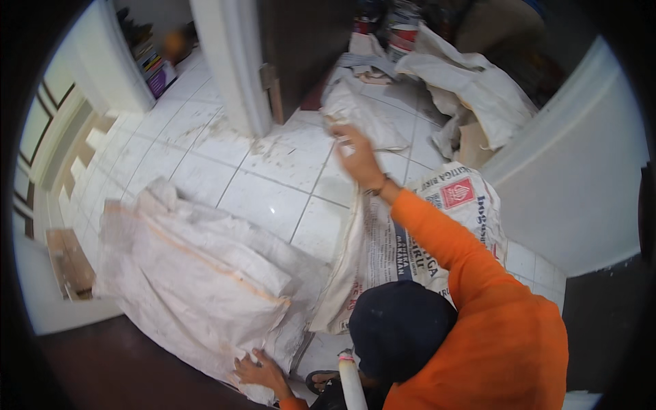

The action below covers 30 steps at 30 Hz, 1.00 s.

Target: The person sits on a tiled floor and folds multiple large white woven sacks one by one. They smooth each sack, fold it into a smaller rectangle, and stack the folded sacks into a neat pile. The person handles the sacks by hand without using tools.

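The wearer's hands were out of view. A co-worker's left hand (261, 374) lay spread on a sack (195, 273), which pushing might slide over tiles (263, 201); right hand (360, 161) blurred, grip unclear.

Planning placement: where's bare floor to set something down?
Tiles between the large white sack, printed sack and door frame, dirty near the frame; also left of it. Crowded: upper right, with crumpled sacks, and the foreground, where the orange-sleeved person leans over.
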{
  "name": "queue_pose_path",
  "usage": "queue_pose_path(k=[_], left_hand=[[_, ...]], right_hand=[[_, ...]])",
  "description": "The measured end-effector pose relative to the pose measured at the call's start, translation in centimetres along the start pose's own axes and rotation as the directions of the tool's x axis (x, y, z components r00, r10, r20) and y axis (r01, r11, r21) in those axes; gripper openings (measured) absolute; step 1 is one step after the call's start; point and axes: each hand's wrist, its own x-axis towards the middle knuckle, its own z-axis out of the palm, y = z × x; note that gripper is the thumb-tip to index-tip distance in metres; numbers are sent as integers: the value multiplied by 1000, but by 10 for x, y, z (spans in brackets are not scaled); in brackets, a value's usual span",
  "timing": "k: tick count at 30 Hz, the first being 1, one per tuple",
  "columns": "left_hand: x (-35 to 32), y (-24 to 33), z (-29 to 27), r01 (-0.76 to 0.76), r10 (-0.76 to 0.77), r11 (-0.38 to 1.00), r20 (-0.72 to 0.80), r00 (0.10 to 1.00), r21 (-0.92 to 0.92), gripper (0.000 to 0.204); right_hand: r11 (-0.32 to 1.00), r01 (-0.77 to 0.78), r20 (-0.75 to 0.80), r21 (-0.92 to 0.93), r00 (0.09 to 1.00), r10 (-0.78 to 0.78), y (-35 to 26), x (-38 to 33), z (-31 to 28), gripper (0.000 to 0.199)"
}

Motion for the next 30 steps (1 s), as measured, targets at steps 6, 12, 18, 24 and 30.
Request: queue_pose_path(k=[6,12,18,24,30], left_hand=[[47,-7,-53,-289,310,942,111,944,-169,30],[101,61,-165,-499,596,777,193,780,-383,10],[129,65,-227,-655,696,711,380,609,-253,13],[153,54,-232,-544,586,810,342,735,-220,17],[146,85,-197,-667,725,687,330,604,-289,20]], right_hand=[[707,-422,-102,-567,888,448,185,-39,-220,38],[502,-406,88,-764,705,704,244,-31,-145,86],[181,-478,-126,-859,540,832,294,-33,-99,37],[514,-294,315,-806,522,793,270,-40,-59,74],[632,-178,453,-755,555,698,258,-72,-62,60]])
